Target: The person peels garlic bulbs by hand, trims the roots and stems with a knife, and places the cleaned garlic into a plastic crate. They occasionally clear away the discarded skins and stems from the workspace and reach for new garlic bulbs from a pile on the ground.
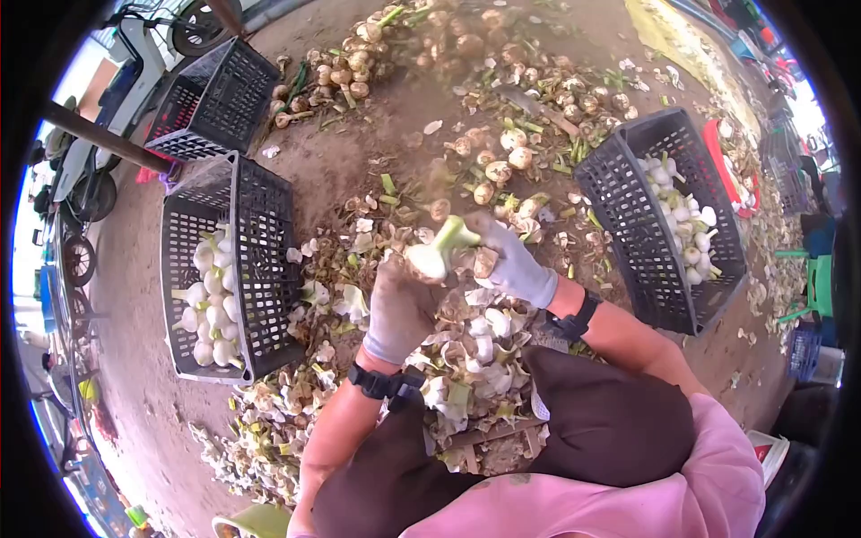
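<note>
A white garlic bulb [429, 262] with a thick green stem is held up above the ground in front of me. My left hand [397, 309], in a pale, soiled glove, is closed around the bulb's lower left side. At the stem, my right hand [518, 264], gloved too, has its fingers bent together. A tan piece of garlic skin [485, 262] shows at those fingers; how they grip it is partly hidden. Peeled skins [484, 336] lie heaped below both hands, between my knees.
A black crate [265, 269] holding white garlic bulbs stands left, another crate [619, 215] with bulbs right. An upended-looking crate [238, 94] is at the far left. Unpeeled garlic [520, 159] lies scattered ahead. A green stool [818, 287] and parked vehicles stand at the edges.
</note>
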`<state>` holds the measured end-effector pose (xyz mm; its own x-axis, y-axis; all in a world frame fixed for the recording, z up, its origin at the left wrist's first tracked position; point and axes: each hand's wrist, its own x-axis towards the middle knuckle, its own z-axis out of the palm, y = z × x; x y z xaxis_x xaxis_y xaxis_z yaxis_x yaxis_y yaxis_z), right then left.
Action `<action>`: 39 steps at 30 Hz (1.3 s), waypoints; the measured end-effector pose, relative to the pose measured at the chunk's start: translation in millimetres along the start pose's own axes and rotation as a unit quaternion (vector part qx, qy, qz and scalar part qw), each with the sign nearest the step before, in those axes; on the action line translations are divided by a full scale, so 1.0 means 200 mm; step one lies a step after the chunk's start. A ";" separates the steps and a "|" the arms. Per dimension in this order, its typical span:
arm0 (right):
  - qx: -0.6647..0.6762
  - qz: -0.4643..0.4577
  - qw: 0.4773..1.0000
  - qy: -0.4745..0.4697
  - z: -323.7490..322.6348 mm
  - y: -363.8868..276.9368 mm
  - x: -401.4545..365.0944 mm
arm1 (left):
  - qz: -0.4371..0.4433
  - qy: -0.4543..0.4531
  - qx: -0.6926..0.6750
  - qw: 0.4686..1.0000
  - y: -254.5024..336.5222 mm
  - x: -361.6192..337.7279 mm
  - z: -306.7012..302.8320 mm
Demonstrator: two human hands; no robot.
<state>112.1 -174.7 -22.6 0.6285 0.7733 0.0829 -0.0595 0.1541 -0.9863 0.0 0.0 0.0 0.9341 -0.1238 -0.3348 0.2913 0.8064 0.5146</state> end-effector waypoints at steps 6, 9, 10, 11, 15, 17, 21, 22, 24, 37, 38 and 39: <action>0.063 0.044 0.997 -0.005 0.04 -0.12 0.02 | -0.027 -0.054 0.095 0.994 0.07 -0.02 -0.02; 0.222 0.195 0.955 0.013 0.02 -0.12 -0.01 | 0.278 0.154 0.408 0.856 0.02 0.03 -0.06; -0.027 0.134 0.990 -0.029 0.01 -0.10 -0.01 | 0.310 0.189 0.481 0.798 0.04 0.01 0.00; -0.067 0.096 0.993 -0.005 0.01 -0.08 -0.01 | 0.336 0.230 0.544 0.734 0.05 0.00 0.05; -0.394 -0.114 0.912 0.011 0.00 -0.09 0.08 | 0.274 0.124 0.643 0.704 0.05 0.00 0.03; -0.513 -0.115 0.851 0.023 -0.08 -0.10 0.17 | 0.295 0.018 0.651 0.699 0.06 -0.03 0.04; -0.462 -0.006 0.885 0.060 -0.27 -0.13 0.19 | 0.257 0.036 0.374 0.890 0.08 -0.08 0.00; -0.434 0.081 0.894 0.076 -0.28 -0.19 0.15 | 0.231 0.052 0.217 0.947 0.10 -0.10 0.02; -0.427 0.110 0.896 0.058 -0.45 -0.08 0.01 | 0.271 0.046 0.121 0.954 0.14 -0.10 -0.07; -0.329 0.181 0.923 0.086 -0.47 0.07 -0.08 | 0.344 -0.148 -0.115 0.920 0.47 -0.32 -0.43; -0.429 0.103 0.877 0.189 -0.58 0.15 -0.02 | 0.362 -0.110 -0.163 0.911 0.50 -0.36 -0.34; -0.551 0.070 0.793 0.252 -0.69 0.18 0.08 | 0.381 -0.068 -0.210 0.898 0.53 -0.39 -0.26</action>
<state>226.8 -240.6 -75.9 0.9217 0.3497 0.1678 0.3835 -0.7565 -0.5297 -51.8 125.2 40.5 0.8540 0.5102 0.1020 -0.5201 0.8304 0.1999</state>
